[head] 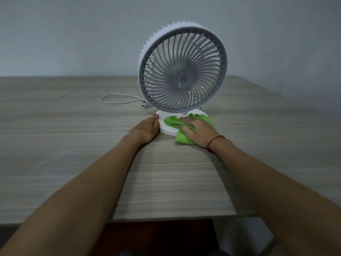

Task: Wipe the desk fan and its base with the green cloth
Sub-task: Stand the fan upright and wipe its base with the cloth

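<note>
A white desk fan [182,68] with a grey spiral grille stands upright on a wood-grain table [73,145], its round head tilted slightly back over a flat white round base [167,130]. The right hand [198,133] lies flat and spread, palm down, on the green cloth [172,121], pressing it onto the base from about 4 o'clock; part of the cloth spills over the base's rim onto the table at 5 o'clock. A red string bracelet [215,140] circles that wrist. The left hand [147,129] rests on the table at the base's 9 o'clock edge, fingers loosely curled against the rim, holding nothing else. The white power cord [118,98] lies in a loop on the table at 10 o'clock from the base, and its plug [144,105] rests just beside the fan's lower left edge.
</note>
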A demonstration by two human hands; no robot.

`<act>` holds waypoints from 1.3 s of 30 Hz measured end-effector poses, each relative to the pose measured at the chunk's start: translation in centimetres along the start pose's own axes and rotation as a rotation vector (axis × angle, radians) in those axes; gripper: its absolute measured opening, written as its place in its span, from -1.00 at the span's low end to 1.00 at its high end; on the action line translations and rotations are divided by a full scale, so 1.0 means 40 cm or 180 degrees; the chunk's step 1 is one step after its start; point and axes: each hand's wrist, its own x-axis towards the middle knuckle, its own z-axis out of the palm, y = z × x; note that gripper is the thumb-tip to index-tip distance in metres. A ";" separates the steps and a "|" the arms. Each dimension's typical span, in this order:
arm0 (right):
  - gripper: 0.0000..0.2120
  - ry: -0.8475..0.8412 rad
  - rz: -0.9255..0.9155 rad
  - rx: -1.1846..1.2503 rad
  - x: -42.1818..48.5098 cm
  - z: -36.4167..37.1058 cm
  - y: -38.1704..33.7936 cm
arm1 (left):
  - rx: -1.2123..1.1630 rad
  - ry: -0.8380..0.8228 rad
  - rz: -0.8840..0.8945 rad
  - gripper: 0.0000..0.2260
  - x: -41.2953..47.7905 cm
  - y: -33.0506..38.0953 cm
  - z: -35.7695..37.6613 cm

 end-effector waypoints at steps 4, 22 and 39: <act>-0.54 -0.0055 0.0727 0.0061 0.053 -0.037 0.057 | 0.0016 -0.0070 -0.0016 -0.55 0.002 0.001 0.000; -0.61 0.0231 0.0320 0.0657 -0.018 0.033 -0.126 | -0.0067 0.1071 -0.0313 -0.72 -0.064 0.037 -0.017; -0.26 0.0148 0.1878 0.0659 -0.021 -0.065 -0.047 | -0.0749 0.0195 -0.0987 -0.44 -0.088 0.159 -0.010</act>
